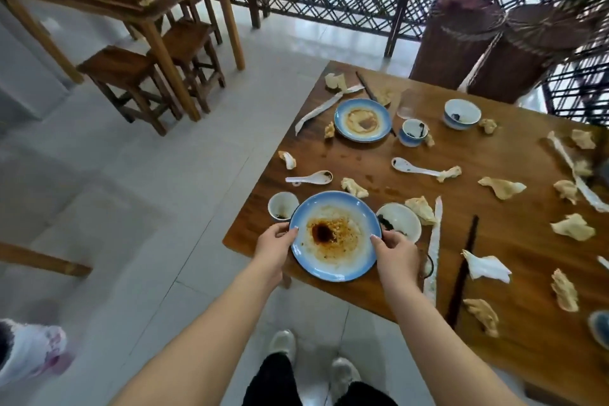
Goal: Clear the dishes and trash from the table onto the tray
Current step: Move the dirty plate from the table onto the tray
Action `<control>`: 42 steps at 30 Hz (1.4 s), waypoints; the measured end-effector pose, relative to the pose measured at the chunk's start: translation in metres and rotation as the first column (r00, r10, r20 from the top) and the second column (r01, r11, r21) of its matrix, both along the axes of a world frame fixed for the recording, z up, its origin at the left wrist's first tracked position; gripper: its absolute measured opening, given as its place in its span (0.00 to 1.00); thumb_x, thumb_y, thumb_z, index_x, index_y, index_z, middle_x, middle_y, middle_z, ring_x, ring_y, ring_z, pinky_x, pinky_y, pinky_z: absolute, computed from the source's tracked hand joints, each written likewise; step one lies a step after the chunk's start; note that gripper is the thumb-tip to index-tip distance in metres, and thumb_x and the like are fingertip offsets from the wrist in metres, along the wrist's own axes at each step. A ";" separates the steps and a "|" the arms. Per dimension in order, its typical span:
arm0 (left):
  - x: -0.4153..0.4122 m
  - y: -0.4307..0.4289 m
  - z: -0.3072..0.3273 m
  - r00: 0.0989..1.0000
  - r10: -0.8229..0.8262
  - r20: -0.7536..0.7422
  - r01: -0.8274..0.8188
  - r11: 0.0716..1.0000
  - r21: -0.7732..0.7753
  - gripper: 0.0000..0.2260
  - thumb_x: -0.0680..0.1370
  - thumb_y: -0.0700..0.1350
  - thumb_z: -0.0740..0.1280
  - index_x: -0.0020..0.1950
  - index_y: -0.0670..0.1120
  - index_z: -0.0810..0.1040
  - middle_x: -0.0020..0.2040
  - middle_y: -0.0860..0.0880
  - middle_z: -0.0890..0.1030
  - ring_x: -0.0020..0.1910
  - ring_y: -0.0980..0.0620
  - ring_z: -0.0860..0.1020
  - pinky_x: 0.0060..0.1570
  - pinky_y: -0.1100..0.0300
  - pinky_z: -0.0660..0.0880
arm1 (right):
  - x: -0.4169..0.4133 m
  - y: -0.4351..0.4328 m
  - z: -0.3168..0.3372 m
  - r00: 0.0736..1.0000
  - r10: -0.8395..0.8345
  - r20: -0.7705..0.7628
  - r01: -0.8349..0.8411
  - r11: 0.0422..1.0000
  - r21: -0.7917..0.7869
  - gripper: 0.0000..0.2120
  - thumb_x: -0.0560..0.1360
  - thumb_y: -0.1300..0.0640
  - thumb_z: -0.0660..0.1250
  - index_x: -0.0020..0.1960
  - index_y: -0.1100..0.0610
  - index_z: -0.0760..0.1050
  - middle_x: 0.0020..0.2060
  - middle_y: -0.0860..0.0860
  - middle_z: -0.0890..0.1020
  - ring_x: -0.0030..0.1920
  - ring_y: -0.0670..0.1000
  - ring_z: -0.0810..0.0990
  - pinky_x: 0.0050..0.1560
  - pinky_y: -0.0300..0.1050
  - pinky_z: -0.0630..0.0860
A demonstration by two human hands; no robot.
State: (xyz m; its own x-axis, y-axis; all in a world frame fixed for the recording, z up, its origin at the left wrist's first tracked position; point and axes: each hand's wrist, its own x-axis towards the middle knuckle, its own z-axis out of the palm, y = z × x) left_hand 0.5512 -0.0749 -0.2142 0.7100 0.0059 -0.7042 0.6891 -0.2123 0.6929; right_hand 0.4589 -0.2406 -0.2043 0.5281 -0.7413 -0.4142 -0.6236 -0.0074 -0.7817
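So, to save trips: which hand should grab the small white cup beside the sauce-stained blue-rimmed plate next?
Probably left. The left hand grips the rim of the blue-rimmed plate right beside the small white cup; the right hand holds the opposite rim, nearer the white bowl.

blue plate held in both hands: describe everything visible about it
Round plate, glazed ceramic by the look, blue rim fading to white centre. Dirty: dark sauce blot inside an orange-brown oily smear. Roughly level at the near corner of the table, near edge past the table edge; lifted or resting, cannot tell. The left hand grips its left rim, the right hand its right rim, thumbs on top. It overlaps a white cup and white bowl in view; contact unclear.
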 end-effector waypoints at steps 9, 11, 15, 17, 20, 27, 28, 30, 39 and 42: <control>0.020 -0.002 -0.037 0.992 -0.123 -0.006 0.123 0.982 0.142 0.15 0.79 0.45 0.67 0.65 0.44 0.77 0.59 0.46 0.80 0.58 0.47 0.77 0.59 0.53 0.75 | 0.020 0.025 -0.035 0.982 -0.167 -0.094 0.162 0.985 -0.061 0.16 0.79 0.57 0.64 0.65 0.60 0.75 0.59 0.53 0.80 0.57 0.52 0.78 0.53 0.44 0.73; 0.018 -0.007 -0.044 0.992 -0.123 0.006 0.120 0.979 0.163 0.16 0.79 0.45 0.67 0.65 0.43 0.77 0.59 0.46 0.81 0.57 0.47 0.78 0.59 0.53 0.75 | 0.020 0.026 -0.042 0.973 -0.204 -0.108 0.198 0.978 -0.064 0.14 0.79 0.58 0.63 0.63 0.59 0.77 0.56 0.53 0.81 0.50 0.50 0.77 0.49 0.43 0.71; 0.016 -0.014 -0.050 0.989 -0.134 0.056 0.118 0.965 0.233 0.14 0.79 0.45 0.66 0.64 0.42 0.78 0.56 0.46 0.81 0.49 0.50 0.77 0.51 0.58 0.75 | 0.023 0.025 -0.053 0.961 -0.233 -0.146 0.221 0.971 -0.096 0.15 0.79 0.57 0.64 0.64 0.59 0.76 0.57 0.53 0.81 0.56 0.52 0.78 0.56 0.48 0.75; 0.018 -0.016 -0.051 0.985 -0.148 0.086 0.116 0.947 0.298 0.15 0.79 0.45 0.66 0.64 0.42 0.78 0.57 0.46 0.79 0.49 0.51 0.76 0.50 0.58 0.74 | 0.025 0.029 -0.056 0.961 -0.233 -0.147 0.212 0.966 -0.146 0.15 0.79 0.57 0.64 0.64 0.58 0.77 0.57 0.52 0.81 0.57 0.53 0.78 0.58 0.50 0.76; 0.021 -0.020 -0.052 0.983 -0.150 0.106 0.103 0.927 0.360 0.15 0.79 0.45 0.66 0.64 0.41 0.78 0.57 0.47 0.74 0.50 0.52 0.73 0.51 0.59 0.73 | 0.028 0.031 -0.061 0.957 -0.246 -0.153 0.211 0.954 -0.215 0.16 0.79 0.57 0.64 0.65 0.59 0.76 0.58 0.53 0.80 0.58 0.53 0.78 0.58 0.50 0.76; 0.022 -0.023 -0.049 0.986 -0.148 0.077 0.111 0.926 0.361 0.16 0.79 0.47 0.66 0.65 0.44 0.77 0.56 0.50 0.72 0.55 0.50 0.74 0.55 0.56 0.74 | 0.032 0.031 -0.064 0.945 -0.245 -0.219 0.189 0.950 -0.248 0.13 0.79 0.55 0.63 0.60 0.59 0.78 0.52 0.52 0.80 0.52 0.53 0.78 0.50 0.48 0.77; 0.023 -0.022 -0.049 0.987 -0.152 0.056 0.124 0.929 0.347 0.16 0.79 0.47 0.66 0.65 0.44 0.77 0.59 0.48 0.74 0.57 0.48 0.75 0.57 0.55 0.74 | 0.032 0.030 -0.064 0.941 -0.234 -0.244 0.175 0.954 -0.242 0.13 0.79 0.55 0.63 0.60 0.58 0.78 0.53 0.52 0.80 0.53 0.53 0.78 0.50 0.49 0.77; 0.023 -0.018 -0.049 0.987 -0.162 0.018 0.149 0.939 0.311 0.16 0.79 0.48 0.66 0.65 0.44 0.77 0.59 0.48 0.78 0.58 0.48 0.76 0.58 0.54 0.75 | 0.030 0.028 -0.063 0.937 -0.189 -0.294 0.129 0.969 -0.210 0.13 0.78 0.56 0.61 0.61 0.57 0.77 0.53 0.52 0.81 0.53 0.53 0.78 0.51 0.52 0.78; 0.026 -0.014 -0.044 0.975 -0.218 -0.034 0.220 0.946 0.240 0.16 0.81 0.48 0.63 0.64 0.42 0.77 0.46 0.52 0.77 0.48 0.53 0.73 0.48 0.60 0.71 | 0.014 0.026 -0.052 0.963 -0.171 -0.210 0.180 0.983 0.026 0.21 0.81 0.55 0.60 0.72 0.59 0.66 0.67 0.54 0.73 0.67 0.54 0.71 0.63 0.49 0.71; 0.028 -0.013 -0.045 0.968 -0.246 -0.048 0.251 0.940 0.229 0.16 0.81 0.49 0.63 0.64 0.42 0.77 0.46 0.52 0.77 0.49 0.53 0.74 0.48 0.59 0.71 | 0.013 0.027 -0.056 0.956 -0.179 -0.232 0.193 0.981 0.038 0.23 0.80 0.53 0.61 0.73 0.59 0.65 0.68 0.55 0.72 0.68 0.55 0.70 0.66 0.52 0.70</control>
